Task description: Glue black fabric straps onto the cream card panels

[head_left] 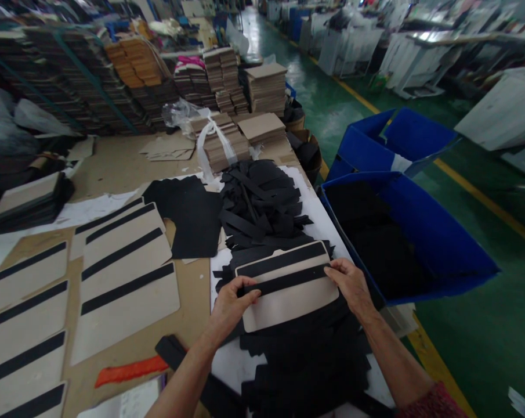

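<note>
A beige panel point(288, 302) with rounded corners lies on a heap of black pieces at the middle of the table. One black band point(283, 259) crosses its upper part. Below that, a second black strip point(290, 280) stretches across the panel between my hands. My left hand point(232, 303) is closed on the strip's left end, thumb on top. At the other end, the fingers of my right hand point(350, 283) pinch the strip by the panel's right edge. Under and in front of the panel spreads a pile of black strips point(306, 366); the surface beneath the panel is hidden.
Several beige panels with black bands point(127, 290) overlap at left. Tangled black strips point(262, 197) lie beyond my hands, beside a black sheet point(184, 215). A blue bin point(445, 232) with dark pieces adjoins the table's right edge. Stacked boards point(266, 87) stand behind; an orange strip point(131, 371) lies near front.
</note>
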